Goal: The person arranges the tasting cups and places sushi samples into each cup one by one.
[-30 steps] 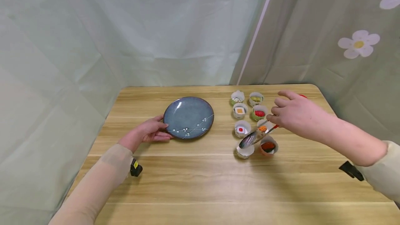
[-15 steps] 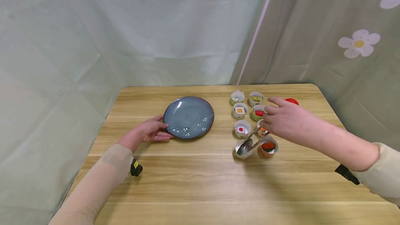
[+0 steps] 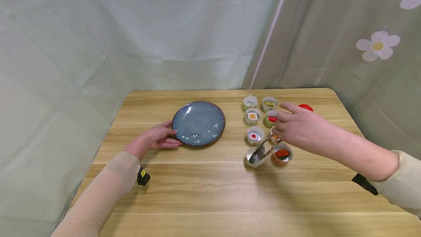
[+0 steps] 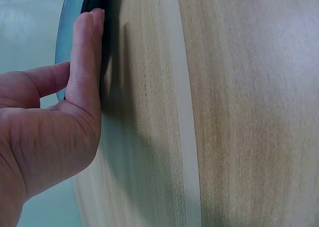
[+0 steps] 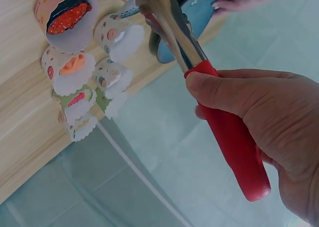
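Observation:
At the left edge of a round blue-grey plate [image 3: 197,120] with a white blossom pattern, my left hand [image 3: 162,137] grips the rim. Its thumb lies over the edge and its straight fingers [image 4: 85,52] are underneath. My right hand [image 3: 292,124] holds metal tongs [image 5: 227,132] by their red handles, thumb along one side. The tongs' perforated tips point down into the front left paper cup [image 3: 251,163], with the two arms apart; what lies between them is hidden. Just right of the tips stands a cup [image 3: 279,161] with an orange-red roe-topped piece.
Several more paper cups stand in two columns behind, including one with a red-centred white piece [image 3: 253,136], one with an orange-and-white piece [image 3: 252,116] and one with a yellowish-green piece [image 3: 270,104]. The wooden table [image 3: 197,189] ends at hanging curtains [image 3: 184,32].
My right hand has moved left and lowered the tongs' tips from above the front left cup into it. That cup has shifted slightly left. My left hand and the plate stay still.

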Demonstrator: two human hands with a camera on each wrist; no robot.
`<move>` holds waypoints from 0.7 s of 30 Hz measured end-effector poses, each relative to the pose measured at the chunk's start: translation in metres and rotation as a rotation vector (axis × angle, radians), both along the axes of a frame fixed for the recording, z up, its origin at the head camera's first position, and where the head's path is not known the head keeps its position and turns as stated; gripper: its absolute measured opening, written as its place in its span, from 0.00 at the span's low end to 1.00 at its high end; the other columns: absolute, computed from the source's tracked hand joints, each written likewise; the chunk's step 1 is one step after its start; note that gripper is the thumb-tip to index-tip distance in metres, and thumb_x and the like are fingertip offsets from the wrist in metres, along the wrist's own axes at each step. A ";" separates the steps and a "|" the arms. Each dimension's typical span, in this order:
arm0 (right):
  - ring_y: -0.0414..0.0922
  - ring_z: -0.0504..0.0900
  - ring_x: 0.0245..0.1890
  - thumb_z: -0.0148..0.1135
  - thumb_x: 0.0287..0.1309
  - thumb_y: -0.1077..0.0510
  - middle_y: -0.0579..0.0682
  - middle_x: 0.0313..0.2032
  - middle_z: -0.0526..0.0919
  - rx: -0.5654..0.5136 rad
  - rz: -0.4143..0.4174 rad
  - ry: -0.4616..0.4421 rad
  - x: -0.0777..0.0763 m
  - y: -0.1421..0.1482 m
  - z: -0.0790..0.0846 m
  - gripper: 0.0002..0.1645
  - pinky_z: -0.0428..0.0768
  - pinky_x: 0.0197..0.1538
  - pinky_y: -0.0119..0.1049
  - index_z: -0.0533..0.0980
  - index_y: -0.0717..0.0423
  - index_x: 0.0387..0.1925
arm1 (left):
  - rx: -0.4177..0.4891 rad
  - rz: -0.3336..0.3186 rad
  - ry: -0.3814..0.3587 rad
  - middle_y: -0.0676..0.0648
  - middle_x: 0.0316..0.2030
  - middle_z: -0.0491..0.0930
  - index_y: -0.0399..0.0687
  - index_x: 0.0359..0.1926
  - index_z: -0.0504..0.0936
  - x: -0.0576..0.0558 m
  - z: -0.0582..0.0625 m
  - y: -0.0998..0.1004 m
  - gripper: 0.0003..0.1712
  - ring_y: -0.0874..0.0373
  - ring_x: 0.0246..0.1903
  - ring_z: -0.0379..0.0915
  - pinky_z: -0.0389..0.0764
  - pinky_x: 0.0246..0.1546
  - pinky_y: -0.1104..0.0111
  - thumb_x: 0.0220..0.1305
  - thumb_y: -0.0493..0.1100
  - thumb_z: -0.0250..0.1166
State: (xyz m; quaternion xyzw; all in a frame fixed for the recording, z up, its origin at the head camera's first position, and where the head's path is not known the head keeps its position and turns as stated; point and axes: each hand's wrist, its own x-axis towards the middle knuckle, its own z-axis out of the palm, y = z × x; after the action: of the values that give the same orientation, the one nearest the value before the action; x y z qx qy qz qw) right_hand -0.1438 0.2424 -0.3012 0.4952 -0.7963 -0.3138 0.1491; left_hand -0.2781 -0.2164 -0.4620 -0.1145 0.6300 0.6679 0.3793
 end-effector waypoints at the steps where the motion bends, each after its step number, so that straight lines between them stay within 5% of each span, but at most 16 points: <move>1: 0.48 0.76 0.45 0.83 0.41 0.65 0.44 0.33 0.84 0.001 0.001 0.005 0.000 0.000 0.000 0.20 0.73 0.60 0.50 0.84 0.52 0.38 | -0.001 0.000 0.000 0.31 0.46 0.80 0.62 0.83 0.31 0.000 0.000 0.000 0.44 0.45 0.38 0.88 0.86 0.48 0.51 0.81 0.37 0.48; 12: 0.50 0.76 0.42 0.83 0.39 0.67 0.45 0.36 0.83 -0.062 -0.023 -0.003 0.006 0.008 0.014 0.26 0.74 0.63 0.51 0.86 0.50 0.43 | -0.003 -0.003 0.005 0.32 0.45 0.81 0.61 0.83 0.30 0.000 0.000 0.000 0.44 0.45 0.38 0.88 0.85 0.49 0.50 0.81 0.37 0.48; 21: 0.49 0.76 0.36 0.84 0.37 0.62 0.43 0.30 0.81 -0.253 0.000 -0.117 0.000 0.021 0.007 0.25 0.75 0.61 0.53 0.88 0.46 0.43 | -0.004 -0.004 0.005 0.32 0.44 0.82 0.62 0.83 0.31 -0.001 -0.001 0.001 0.44 0.45 0.38 0.87 0.85 0.50 0.51 0.81 0.36 0.48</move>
State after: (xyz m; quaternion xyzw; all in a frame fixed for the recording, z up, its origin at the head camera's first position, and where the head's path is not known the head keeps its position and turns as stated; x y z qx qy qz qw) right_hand -0.1436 0.2636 -0.2942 0.4897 -0.8370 -0.1814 0.1638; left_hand -0.2788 -0.2152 -0.4627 -0.1122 0.6327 0.6661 0.3788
